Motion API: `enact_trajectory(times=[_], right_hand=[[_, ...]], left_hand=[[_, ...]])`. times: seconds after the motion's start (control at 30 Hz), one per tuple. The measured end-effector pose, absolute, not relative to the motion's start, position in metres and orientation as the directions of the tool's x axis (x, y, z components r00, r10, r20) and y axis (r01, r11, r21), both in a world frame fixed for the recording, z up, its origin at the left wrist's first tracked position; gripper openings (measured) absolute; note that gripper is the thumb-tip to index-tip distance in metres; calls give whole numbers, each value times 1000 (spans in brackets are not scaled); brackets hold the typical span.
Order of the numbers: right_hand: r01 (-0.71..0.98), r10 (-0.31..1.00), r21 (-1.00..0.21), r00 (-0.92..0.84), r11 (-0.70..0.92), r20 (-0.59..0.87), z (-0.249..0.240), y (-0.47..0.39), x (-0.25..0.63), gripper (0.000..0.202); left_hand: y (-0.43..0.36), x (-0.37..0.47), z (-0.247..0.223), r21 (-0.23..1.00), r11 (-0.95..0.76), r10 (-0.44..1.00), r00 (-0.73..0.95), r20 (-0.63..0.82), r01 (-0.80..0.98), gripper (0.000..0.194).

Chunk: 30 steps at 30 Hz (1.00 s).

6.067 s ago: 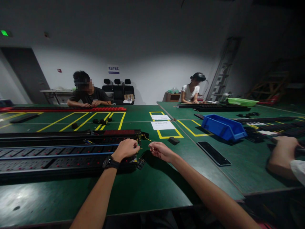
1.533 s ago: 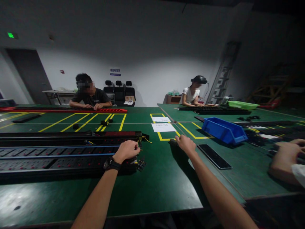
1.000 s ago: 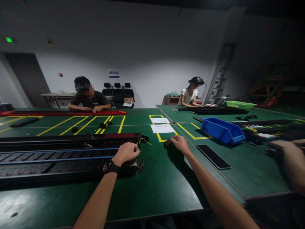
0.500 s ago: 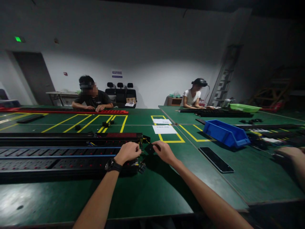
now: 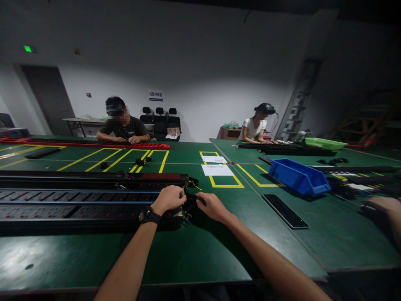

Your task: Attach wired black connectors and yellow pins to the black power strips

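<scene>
My left hand (image 5: 169,200), with a black watch (image 5: 145,215) on its wrist, rests at the right end of a long black rail assembly (image 5: 103,211) with red dots and blue strips. Its fingers are curled; whatever they grip there is hidden. Just to the right, my right hand (image 5: 213,205) is closed on a small dark flat piece (image 5: 191,197), held against or close to the assembly's end. Its exact kind is too dark to tell. Loose wires and small connectors (image 5: 185,220) stick out of that end, below my fingers.
A phone (image 5: 285,211) and a blue bin (image 5: 299,176) stand to the right. Beyond them is a co-worker's hand (image 5: 384,205) with a thin tool. Paper sheets (image 5: 216,170) lie ahead on the green table (image 5: 219,263). Two people work across it at long rails.
My right hand has shifted slightly left and down, bringing the dark piece closer to the assembly's end and my left fingers. My left hand has barely moved. The view has turned slightly.
</scene>
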State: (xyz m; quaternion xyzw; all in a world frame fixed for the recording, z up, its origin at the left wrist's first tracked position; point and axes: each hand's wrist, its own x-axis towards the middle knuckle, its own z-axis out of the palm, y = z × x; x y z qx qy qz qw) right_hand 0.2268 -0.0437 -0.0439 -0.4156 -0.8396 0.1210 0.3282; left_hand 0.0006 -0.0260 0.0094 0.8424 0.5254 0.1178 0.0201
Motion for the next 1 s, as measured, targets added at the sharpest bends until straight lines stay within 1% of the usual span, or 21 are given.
enact_trajectory(times=[0.27, 0.43, 0.53, 0.63, 0.73, 0.87, 1.0], right_hand=[[489, 785, -625, -481, 609, 389, -50, -46, 218, 26], [403, 799, -717, -477, 568, 365, -48, -47, 215, 38], [331, 814, -792, -481, 514, 327, -51, -44, 215, 46], [206, 815, -878, -506, 431, 281, -57, -40, 216, 53], [96, 807, -939, -545, 330, 228, -60, -36, 216, 62], [16, 808, -976, -563, 219, 173, -57, -34, 217, 67], [-24, 803, -984, -575, 174, 156, -53, -36, 214, 67]], left_hand=[[-27, 2, 9, 149, -435, 897, 412, 163, 888, 25], [-25, 2, 10, 157, -434, 899, 413, 148, 887, 36], [-25, 1, 11, 173, -436, 899, 417, 135, 883, 39], [-25, 1, 11, 178, -436, 899, 419, 127, 882, 42], [-26, 1, 12, 185, -432, 901, 415, 127, 882, 42], [-25, 2, 12, 190, -422, 906, 405, 123, 886, 43], [-23, 1, 9, 190, -422, 906, 405, 120, 887, 42]])
